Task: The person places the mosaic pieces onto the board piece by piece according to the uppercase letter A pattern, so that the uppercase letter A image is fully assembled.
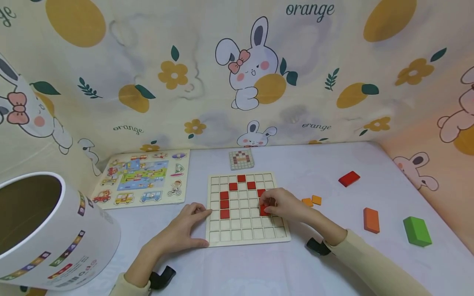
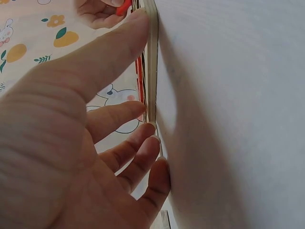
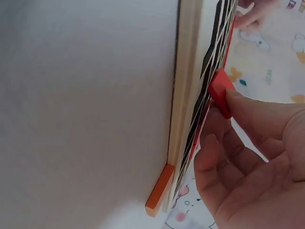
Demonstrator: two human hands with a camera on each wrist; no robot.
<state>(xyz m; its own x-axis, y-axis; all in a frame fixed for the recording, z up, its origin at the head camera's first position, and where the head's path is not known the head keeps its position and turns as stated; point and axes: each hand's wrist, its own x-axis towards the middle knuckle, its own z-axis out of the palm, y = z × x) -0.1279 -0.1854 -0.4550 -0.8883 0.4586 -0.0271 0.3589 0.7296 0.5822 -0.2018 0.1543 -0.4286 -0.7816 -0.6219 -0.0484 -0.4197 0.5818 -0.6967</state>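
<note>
A square wooden grid board [image 1: 246,235] lies on the table with several red square tiles [image 1: 224,204] in its cells. My right hand [image 1: 285,204] is over the board's right side, pinching a red tile [image 3: 220,90] between thumb and fingers; the right wrist view shows this tile tilted against the grid. Another red tile [image 1: 261,192] is partly covered by that hand. At the board's left edge, my left hand [image 1: 177,232] touches the rim with thumb and fingertips spread. A small pattern card [image 1: 233,165] lies just behind the board.
A vehicle puzzle board [image 1: 142,174] lies at the back left, behind a large white bucket [image 1: 89,242]. To the right are small orange-yellow tiles [image 1: 316,200], a red block [image 1: 349,179], an orange block [image 1: 371,220] and a green block [image 1: 417,231]. A patterned cloth [image 1: 222,119] stands behind the table.
</note>
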